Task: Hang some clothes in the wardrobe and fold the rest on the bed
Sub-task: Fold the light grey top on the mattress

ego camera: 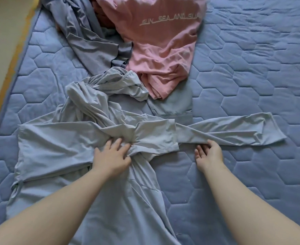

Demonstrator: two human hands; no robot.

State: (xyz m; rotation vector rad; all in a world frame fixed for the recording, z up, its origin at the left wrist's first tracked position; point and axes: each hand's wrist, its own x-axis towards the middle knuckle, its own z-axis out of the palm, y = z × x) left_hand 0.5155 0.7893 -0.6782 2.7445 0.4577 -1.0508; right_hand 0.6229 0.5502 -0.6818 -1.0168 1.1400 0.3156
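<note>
A light grey-blue long-sleeved garment [60, 138] lies spread and rumpled on the blue quilted bed [251, 76]. My left hand [110, 156] presses on its bunched middle, fingers spread. One long sleeve [225, 131] stretches out to the right. My right hand [209, 154] is at that sleeve's near edge, fingers curled under the fabric. Beyond it lies a pink T-shirt [159, 41] with white lettering, crumpled at its hem.
A darker grey-blue garment [89, 39] lies heaped at the back left beside the pink shirt. A flat blue-grey piece [174, 106] shows under the pink hem. The bed's left edge [9, 82] meets a yellow border and pale floor.
</note>
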